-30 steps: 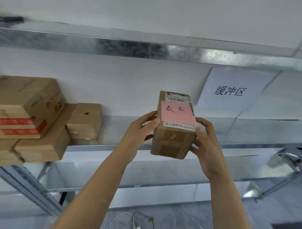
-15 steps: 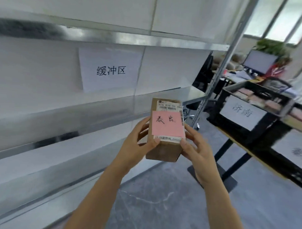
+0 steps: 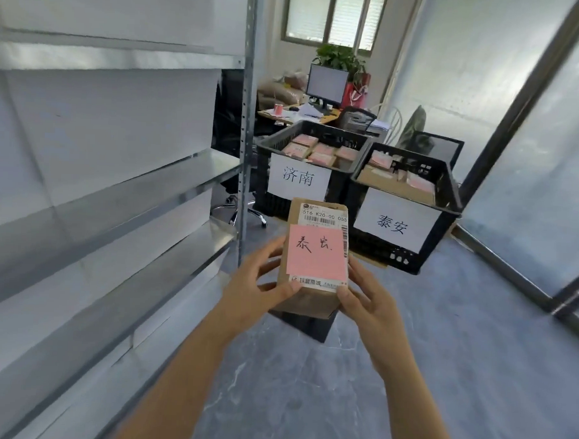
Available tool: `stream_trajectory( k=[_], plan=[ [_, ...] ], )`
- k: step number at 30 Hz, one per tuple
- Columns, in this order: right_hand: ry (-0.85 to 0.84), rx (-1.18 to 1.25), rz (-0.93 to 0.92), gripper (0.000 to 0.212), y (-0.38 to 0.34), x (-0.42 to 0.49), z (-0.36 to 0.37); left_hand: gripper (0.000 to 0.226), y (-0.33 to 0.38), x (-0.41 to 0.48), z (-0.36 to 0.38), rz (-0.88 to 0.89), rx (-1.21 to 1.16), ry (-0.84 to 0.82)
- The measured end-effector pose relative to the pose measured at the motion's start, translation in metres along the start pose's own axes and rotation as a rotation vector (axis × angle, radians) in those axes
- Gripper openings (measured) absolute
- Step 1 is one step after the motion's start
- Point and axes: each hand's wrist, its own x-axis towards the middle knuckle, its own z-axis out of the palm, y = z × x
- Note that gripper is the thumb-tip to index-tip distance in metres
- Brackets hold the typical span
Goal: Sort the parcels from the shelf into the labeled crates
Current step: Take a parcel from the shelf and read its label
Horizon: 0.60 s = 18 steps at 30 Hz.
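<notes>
A small brown cardboard parcel point(image 3: 316, 250) with a pink handwritten note and a barcode label is held upright in front of me. My left hand point(image 3: 253, 283) grips its left side with the thumb on the front. My right hand point(image 3: 365, 299) grips its lower right side. Beyond it stand two black crates holding several parcels: the left crate point(image 3: 317, 135) carries a white sign reading 济南, the right crate point(image 3: 447, 182) a sign reading 泰安. The parcel hangs below and in front of the crates.
The metal shelf point(image 3: 145, 188) runs along my left, with its upright post point(image 3: 247, 119) near the crates. A desk with a monitor point(image 3: 327, 84), a plant and chairs lies behind the crates. Glass partitions point(image 3: 529, 162) stand at right. Grey floor point(image 3: 441, 356) lies below.
My view has turned right, from the shelf to the two crates. Both hands still hold the parcel, now facing the crates, which are nearer and more central.
</notes>
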Motion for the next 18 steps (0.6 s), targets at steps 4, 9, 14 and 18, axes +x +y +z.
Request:
stream_trajectory(
  k=[4,9,14,18],
  plan=[
    [0.037,-0.014,0.011,0.05,0.015,0.035,-0.024,0.057,-0.012,0.05,0.019,0.018,-0.033,-0.064],
    [0.14,-0.049,0.008,0.049,0.037,0.1,-0.052,0.061,-0.032,0.135,0.04,0.037,-0.019,-0.14],
    [0.26,-0.075,-0.032,0.044,0.039,0.181,-0.084,0.066,-0.033,0.245,0.054,0.097,0.011,-0.241],
    [0.377,-0.068,-0.046,0.045,0.051,0.223,-0.11,0.072,-0.038,0.307,0.078,0.129,0.012,-0.341]
  ],
)
